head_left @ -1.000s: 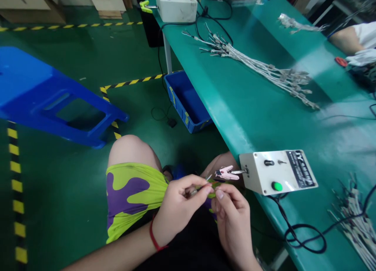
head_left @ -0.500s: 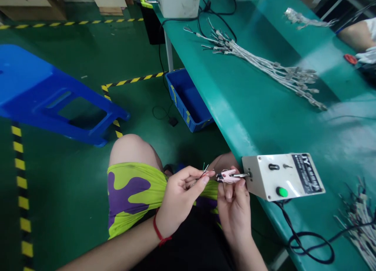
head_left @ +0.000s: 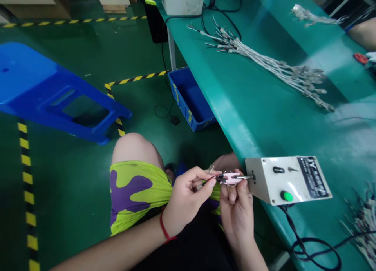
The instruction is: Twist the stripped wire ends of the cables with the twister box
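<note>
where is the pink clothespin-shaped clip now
In the head view, the pink clip sits right of and below centre, on the thin metal rod of the nearer white rectangular box, between the left hand and the right hand.

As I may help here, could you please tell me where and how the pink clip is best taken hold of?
Probably by the handle ends of the pink clip, pinched from the person's side: it juts past the table edge, its handles flank the metal rod near the white box, and its dark nose points away, towards the wires.
</note>
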Demonstrator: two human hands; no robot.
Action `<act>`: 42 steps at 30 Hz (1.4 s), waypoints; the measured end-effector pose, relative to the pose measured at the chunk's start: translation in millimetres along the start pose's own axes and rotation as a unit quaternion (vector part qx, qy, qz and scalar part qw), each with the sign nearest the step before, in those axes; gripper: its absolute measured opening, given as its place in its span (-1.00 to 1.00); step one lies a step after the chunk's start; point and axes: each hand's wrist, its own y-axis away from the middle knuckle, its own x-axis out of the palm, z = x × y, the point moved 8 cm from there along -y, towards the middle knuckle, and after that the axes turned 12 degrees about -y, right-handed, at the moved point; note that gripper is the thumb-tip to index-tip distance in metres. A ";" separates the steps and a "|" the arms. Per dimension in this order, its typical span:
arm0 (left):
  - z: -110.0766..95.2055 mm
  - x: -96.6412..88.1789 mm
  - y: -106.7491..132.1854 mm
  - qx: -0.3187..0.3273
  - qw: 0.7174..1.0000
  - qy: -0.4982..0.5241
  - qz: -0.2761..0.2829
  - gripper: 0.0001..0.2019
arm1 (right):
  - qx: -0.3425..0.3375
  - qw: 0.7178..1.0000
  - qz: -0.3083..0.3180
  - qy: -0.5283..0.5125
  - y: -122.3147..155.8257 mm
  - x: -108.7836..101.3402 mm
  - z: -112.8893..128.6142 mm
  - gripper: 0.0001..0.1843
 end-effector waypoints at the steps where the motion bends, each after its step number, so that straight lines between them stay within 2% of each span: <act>1: -0.6 0.0 -0.2 0.002 1.000 0.000 -0.002 -0.90 | 0.000 1.000 -0.001 -0.002 0.0 0.2 0.0 -0.65; 18: -3.5 -0.6 0.7 0.016 1.000 -0.004 -0.015 -0.90 | -0.003 1.000 0.004 -0.030 -0.3 0.7 0.2 -0.68; 21: -4.1 -0.5 1.0 0.024 1.000 -0.003 -0.017 -0.91 | 0.001 1.000 0.015 -0.027 0.3 2.5 0.2 -0.68; 25: -0.4 -0.9 1.6 0.005 1.000 -0.011 -0.016 -0.91 | 0.021 0.999 0.048 0.010 13.0 1.1 -3.1 -0.61; 27: -0.4 -1.5 1.6 0.001 1.000 -0.019 -0.015 -0.91 | -0.024 0.993 0.050 0.109 25.0 -3.4 5.5 -0.61; 28: -1.5 -2.0 1.5 0.004 1.000 -0.026 -0.015 -0.91 | -0.091 0.980 0.030 0.176 31.9 -7.0 18.6 -0.63; 29: -2.8 -2.8 1.4 0.009 0.999 -0.036 -0.017 -0.91 | -0.185 0.952 -0.006 0.242 41.1 -9.8 37.2 -0.64; 31: -5.0 -4.9 1.5 0.017 0.998 -0.058 -0.026 -0.91 | -0.375 0.863 -0.087 0.327 65.1 -10.5 74.9 -0.51; 32: -5.5 -6.0 1.7 0.020 0.997 -0.068 -0.031 -0.90 | -0.434 0.825 -0.114 0.344 73.8 -9.8 87.7 -0.45; 33: -5.9 -6.8 1.9 0.023 0.996 -0.075 -0.034 -0.89 | -0.462 0.803 -0.130 0.353 77.1 -9.3 96.4 -0.41; 38: -3.6 -8.0 3.4 0.035 0.995 -0.084 -0.033 -0.85 | -0.443 0.799 -0.155 0.376 63.7 -10.1 109.2 -0.48; 42: -0.2 -10.9 5.3 0.026 0.996 -0.072 -0.035 -0.84 | -0.432 0.812 -0.177 0.351 68.7 -12.5 102.1 -0.45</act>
